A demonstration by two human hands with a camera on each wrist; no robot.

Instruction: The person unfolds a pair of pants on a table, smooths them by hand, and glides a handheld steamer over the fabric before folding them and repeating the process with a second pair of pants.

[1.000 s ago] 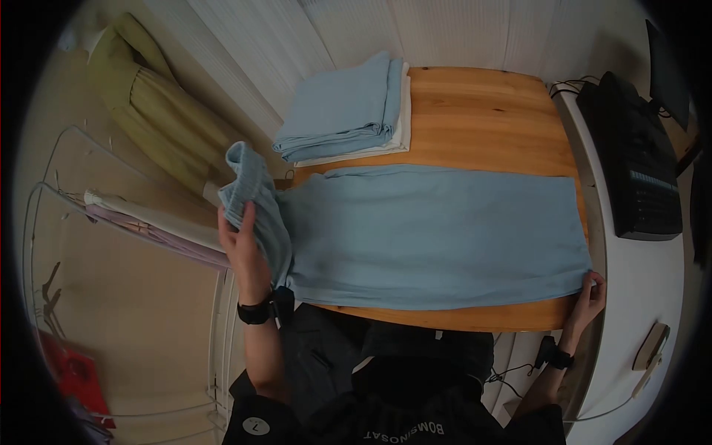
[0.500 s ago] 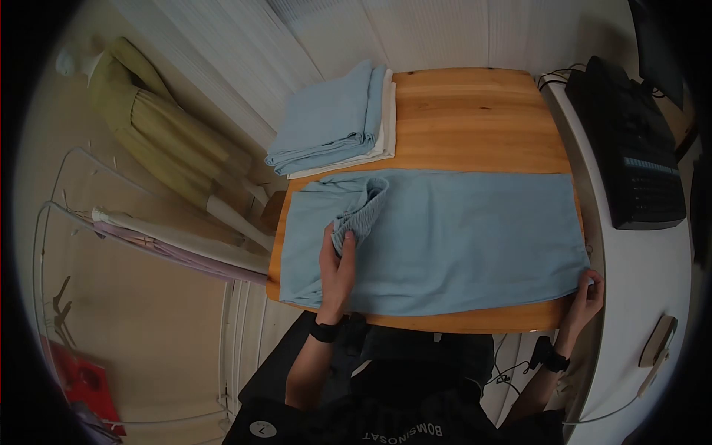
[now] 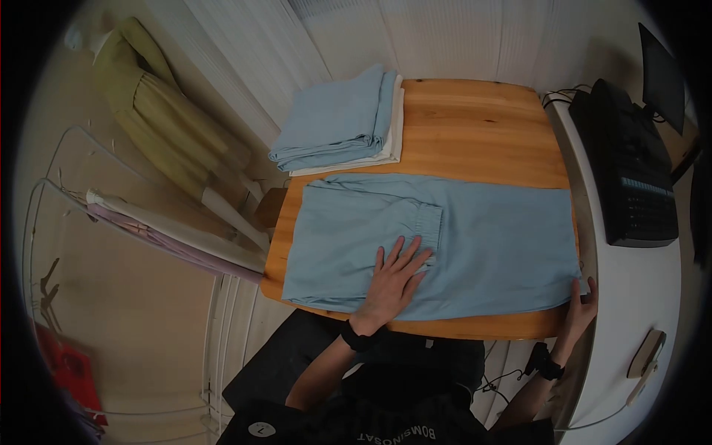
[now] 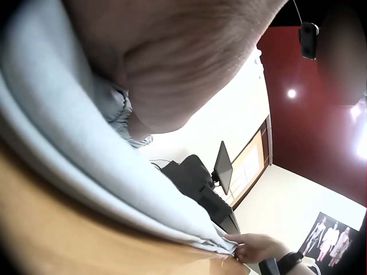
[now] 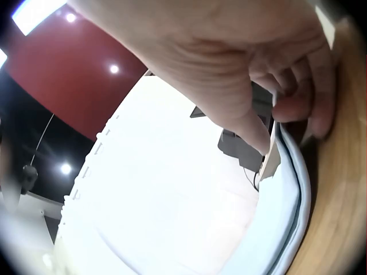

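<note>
A light blue garment [image 3: 504, 237] lies lengthwise on the wooden table, its left part folded over so that the ribbed elastic waistband [image 3: 429, 226] rests on the middle. My left hand [image 3: 391, 288] lies with spread fingers on the folded layer, fingertips at the waistband's near end. At the garment's near right corner is my right hand [image 3: 581, 310]; the right wrist view shows the cloth edge [image 5: 291, 189] between the thumb and curled fingers of that hand [image 5: 246, 74]. The left palm's contact with the cloth is hidden in the left wrist view.
Folded blue and white cloths [image 3: 334, 122] are stacked at the table's [image 3: 482, 133] back left. A black machine [image 3: 630, 170] and a monitor stand on the white counter [image 3: 630, 297] at right. Left are a clothes rack [image 3: 215, 326] and a mannequin in a green dress [image 3: 159, 111].
My left hand has moved right, bringing the waistband over onto the middle of the garment, and has let go and flattened there. My right hand has stayed at the corner.
</note>
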